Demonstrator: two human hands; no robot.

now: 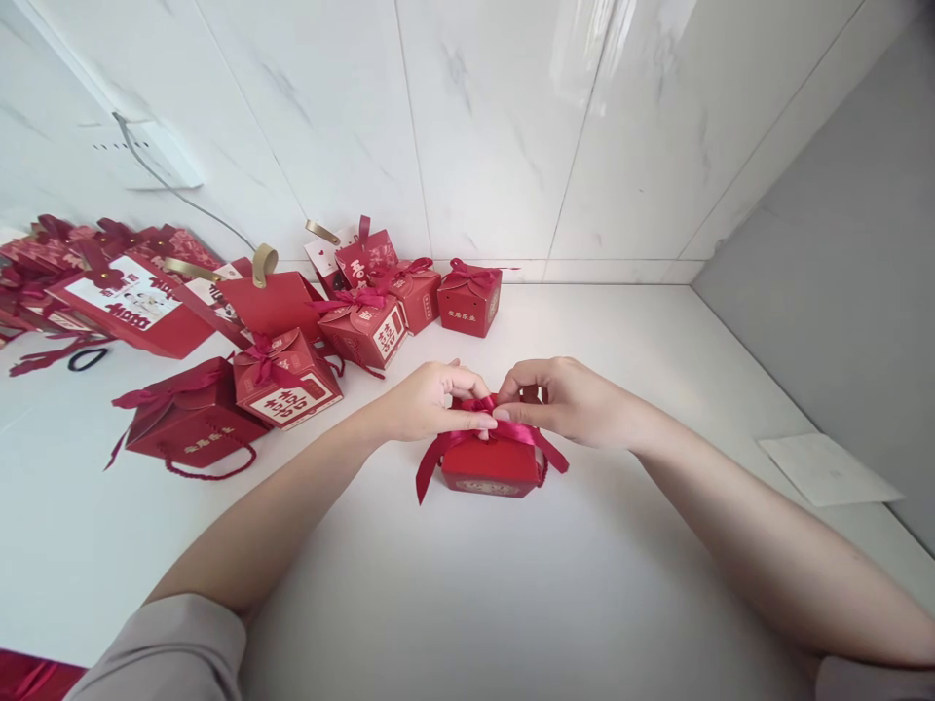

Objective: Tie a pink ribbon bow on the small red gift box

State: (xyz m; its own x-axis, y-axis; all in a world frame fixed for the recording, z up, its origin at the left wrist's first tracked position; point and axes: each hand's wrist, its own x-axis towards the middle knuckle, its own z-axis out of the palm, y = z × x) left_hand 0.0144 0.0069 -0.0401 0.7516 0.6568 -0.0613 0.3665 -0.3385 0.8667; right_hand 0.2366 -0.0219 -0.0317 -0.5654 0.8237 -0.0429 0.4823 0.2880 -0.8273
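Observation:
A small red gift box (488, 471) stands on the white table (511, 584) in the middle. A dark pink ribbon (438, 456) runs over its top, with its ends hanging down on both sides. My left hand (428, 401) pinches the ribbon at the top of the box from the left. My right hand (566, 397) pinches the same ribbon from the right, fingertips almost meeting those of the left. The box top is mostly hidden under my fingers.
Several finished red boxes with ribbon bows (361, 326) stand at the back left, one (471, 297) near the wall. Flat red packaging (131, 302) is stacked at the far left. A white sheet (829, 469) lies at the right edge. A black hair tie (88, 359) lies at left.

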